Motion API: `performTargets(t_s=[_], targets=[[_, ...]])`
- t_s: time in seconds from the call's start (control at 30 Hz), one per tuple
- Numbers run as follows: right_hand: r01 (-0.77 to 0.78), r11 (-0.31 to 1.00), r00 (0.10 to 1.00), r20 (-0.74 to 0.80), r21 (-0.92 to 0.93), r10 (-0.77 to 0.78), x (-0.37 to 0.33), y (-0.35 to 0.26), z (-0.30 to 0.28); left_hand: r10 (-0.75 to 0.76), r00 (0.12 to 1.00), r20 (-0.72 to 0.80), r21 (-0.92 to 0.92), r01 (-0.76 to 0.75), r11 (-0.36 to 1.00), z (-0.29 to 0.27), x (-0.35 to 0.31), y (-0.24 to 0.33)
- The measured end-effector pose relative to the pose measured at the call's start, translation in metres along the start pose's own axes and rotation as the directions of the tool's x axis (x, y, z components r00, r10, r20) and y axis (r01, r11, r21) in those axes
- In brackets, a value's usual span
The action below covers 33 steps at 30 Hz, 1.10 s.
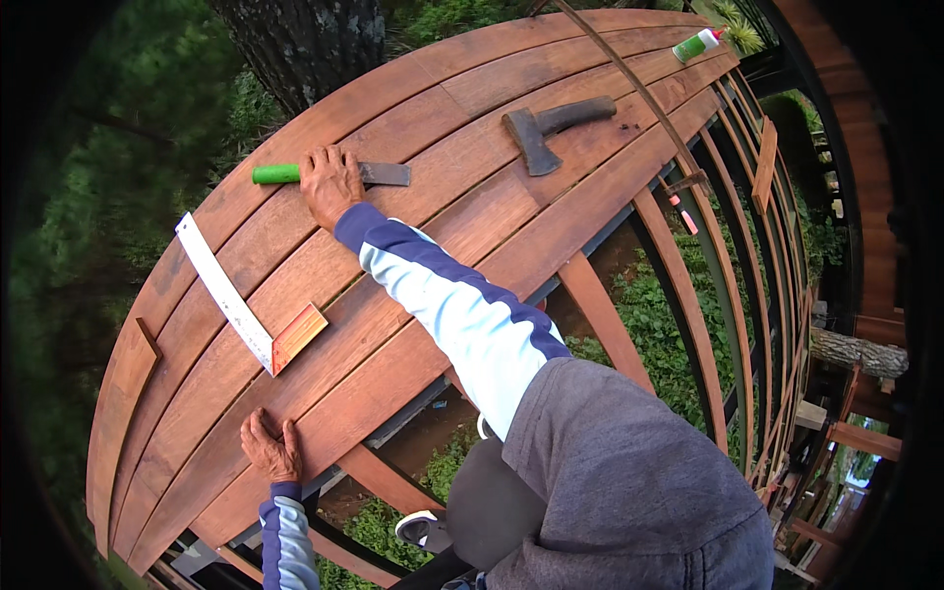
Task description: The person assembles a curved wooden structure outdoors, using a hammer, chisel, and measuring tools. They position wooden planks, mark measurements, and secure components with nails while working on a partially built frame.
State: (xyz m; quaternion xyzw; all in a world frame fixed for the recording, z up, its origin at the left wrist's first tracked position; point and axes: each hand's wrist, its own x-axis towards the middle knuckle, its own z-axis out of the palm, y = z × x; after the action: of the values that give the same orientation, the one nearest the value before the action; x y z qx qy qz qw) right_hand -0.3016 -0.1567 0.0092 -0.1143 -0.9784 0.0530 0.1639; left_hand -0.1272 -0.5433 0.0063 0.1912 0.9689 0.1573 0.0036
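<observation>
My right hand [332, 187] is closed around the middle of a chisel [385, 174] with a green handle and a flat grey blade, which lies across the deck planks [433, 202]. My left hand [270, 447] rests on the planks nearer the inner edge, its fingers apart and nothing in it. Between the two hands lies a try square [224, 293] with a long white blade and an orange-brown stock. To the right of the chisel, a hatchet [536, 138] with a dark handle rests on the boards.
A bar clamp [637, 87] with a pink-red handle crosses the planks at upper right. Beyond it lies a white bottle [695, 45] with a red cap. A loose wood strip [128, 423] sits at far left. Open joists [605, 320] have gaps over greenery. A tree trunk [305, 44] rises behind.
</observation>
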Motion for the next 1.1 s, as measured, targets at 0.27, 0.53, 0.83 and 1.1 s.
performTargets(t_s=[0.27,0.53,0.83,1.1], targets=[[0.142,0.979,0.987,-0.100,0.147,-0.128,-0.001,0.005,-0.076,0.022,0.999,0.035,0.077,-0.025,0.997,-0.002,0.003,0.000],[0.078,0.549,0.953,-0.225,0.832,0.205,-0.069,0.043,-0.195,0.012,0.990,0.143,0.144,-0.033,0.989,-0.020,0.012,0.017],[-0.175,0.446,0.985,0.155,0.878,0.083,-0.200,0.059,-0.214,-0.211,0.977,0.031,0.026,0.210,0.977,-0.015,-0.002,0.072],[-0.516,0.434,0.855,0.413,0.738,0.314,-0.277,0.115,-0.215,0.053,0.966,0.254,-0.205,0.000,0.979,-0.011,-0.010,0.176]])
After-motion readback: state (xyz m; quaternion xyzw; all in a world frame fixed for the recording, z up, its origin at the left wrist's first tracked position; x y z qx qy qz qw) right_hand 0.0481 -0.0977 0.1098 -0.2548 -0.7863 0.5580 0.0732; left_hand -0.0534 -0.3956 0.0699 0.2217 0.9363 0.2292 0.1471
